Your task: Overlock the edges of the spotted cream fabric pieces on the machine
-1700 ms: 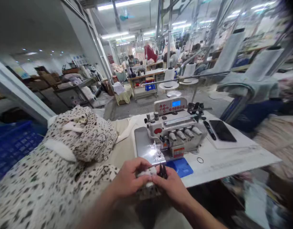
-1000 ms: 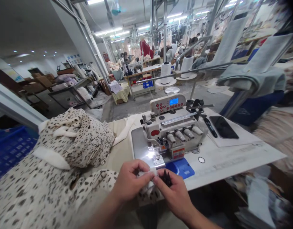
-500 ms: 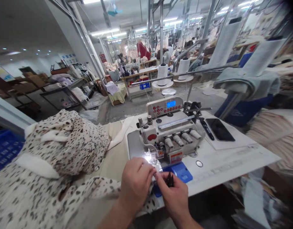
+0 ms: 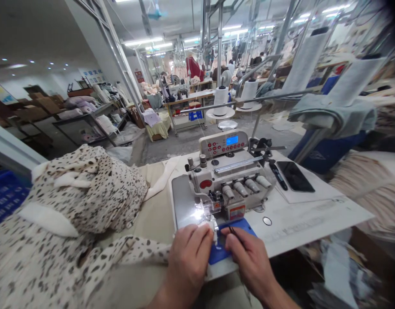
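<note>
A white overlock sewing machine [image 4: 229, 180] stands on the table, its lamp lit over the needle area. My left hand [image 4: 189, 257] is closed at the presser foot, its fingertips pinching a pale piece of fabric [image 4: 208, 224]. Just to its right, my right hand [image 4: 249, 255] is curled round a small dark two-pronged tool [image 4: 233, 232]; whether it is snips or tweezers cannot be made out. Below the machine's front lies a blue plate [image 4: 220, 254], partly covered by both hands. Dark-spotted cream fabric [image 4: 142, 253] runs up to my left wrist.
A large heap of spotted fabric [image 4: 113, 193] fills the left side, near a blue crate [image 4: 7, 197]. On the table's right lie a phone [image 4: 296, 176] and a black marker [image 4: 278, 175]. Thread cones [image 4: 220, 101] stand behind the machine. Stacked fabric [image 4: 371, 189] is at far right.
My hands have come apart: the right has moved right and turned the dark tool's tips toward the machine. My left hand has shifted slightly down, its fingers now at the presser foot.
</note>
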Tool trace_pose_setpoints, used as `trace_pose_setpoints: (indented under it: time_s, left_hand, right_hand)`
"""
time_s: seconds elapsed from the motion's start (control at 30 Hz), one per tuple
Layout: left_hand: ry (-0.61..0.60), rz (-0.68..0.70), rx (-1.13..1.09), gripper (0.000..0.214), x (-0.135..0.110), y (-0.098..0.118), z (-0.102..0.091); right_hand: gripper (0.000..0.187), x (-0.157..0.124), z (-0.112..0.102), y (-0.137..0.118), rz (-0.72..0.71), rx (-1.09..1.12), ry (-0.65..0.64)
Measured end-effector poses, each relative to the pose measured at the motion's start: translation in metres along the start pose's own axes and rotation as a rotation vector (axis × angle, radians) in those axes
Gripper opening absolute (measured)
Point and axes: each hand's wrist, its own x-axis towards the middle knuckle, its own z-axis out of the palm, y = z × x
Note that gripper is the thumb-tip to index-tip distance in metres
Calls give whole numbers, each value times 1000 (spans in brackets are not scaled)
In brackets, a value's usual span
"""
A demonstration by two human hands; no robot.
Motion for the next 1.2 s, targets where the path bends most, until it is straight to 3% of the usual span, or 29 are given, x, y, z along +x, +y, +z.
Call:
trace_pose_setpoints:
  time_s: [0.1,0.2,0.3,0.4,0.97,1.2]
  left_hand:
    - [3,1,11,26,0,0,0]
    - [1,-7,24,24,1,1,-1]
    - [14,-9,33,21,2,3,-2]
    - [9,-14,43,20,2,3,-2]
    - [2,-4,55,23,-1,2,-1]
    - [-31,-75,147,32,-6,17,0]
  right_hand:
    - [53,12,-25,-15,-78,-178,-162]
    - [47,23,-36,-29,-186,-508,-267]
    - [39,30,-35,-35,-306,-821,-253]
    - [35,32,-30,-38,-406,-1001,-229]
    - [27,34,-17,-38,-490,-1142,-177]
    - [22,34,-13,-38,-486,-1180,-200]
